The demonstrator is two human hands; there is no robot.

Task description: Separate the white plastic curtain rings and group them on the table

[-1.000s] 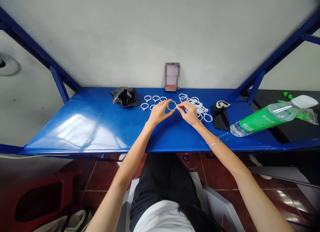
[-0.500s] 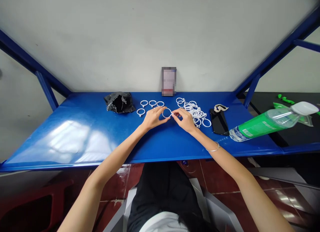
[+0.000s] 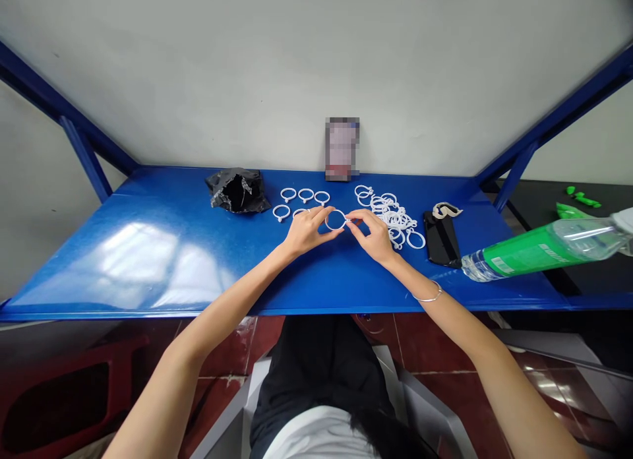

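Both hands meet over the middle of the blue table [image 3: 163,248] and pinch one white plastic ring [image 3: 336,219] between them. My left hand [image 3: 305,230] grips the ring's left side. My right hand [image 3: 374,234] pinches its right side, where a small tab sticks out. Several separate white rings [image 3: 305,196] lie in rows just behind my left hand. A tangled pile of white rings [image 3: 393,216] lies right of my right hand. A thin bangle sits on my right wrist.
A crumpled black plastic bag [image 3: 238,190] lies at the back left. A small blurred card [image 3: 341,149] leans on the wall. A black phone [image 3: 442,238], a beige clip [image 3: 446,210] and a lying green-labelled bottle [image 3: 539,250] are at the right.
The hands stay joined on the same ring, with only small finger shifts. The view itself has wobbled slightly.
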